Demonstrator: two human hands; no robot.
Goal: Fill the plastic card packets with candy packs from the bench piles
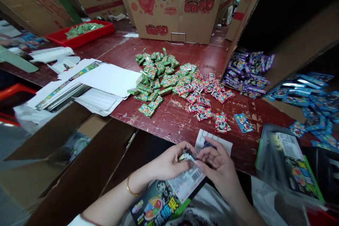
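My left hand [168,162] and my right hand [217,166] meet at the table's near edge, both pinched on the top of a printed candy bag [169,197] with a black, green and white front. The bag hangs down toward my lap. A gold bangle [130,188] circles my left wrist. On the dark red table [169,116] just beyond my hands lie piles of small sweet packets: green ones [153,74], pink ones [201,95], and a single blue one [243,123].
Purple packets [249,70] and blue packets [312,102] spill from tipped cardboard boxes at right. A stack of printed bags [291,159] lies at right front. White sheets [87,84] cover the left side. A red tray [79,33] holds green packets. Cardboard cartons [169,3] stand behind.
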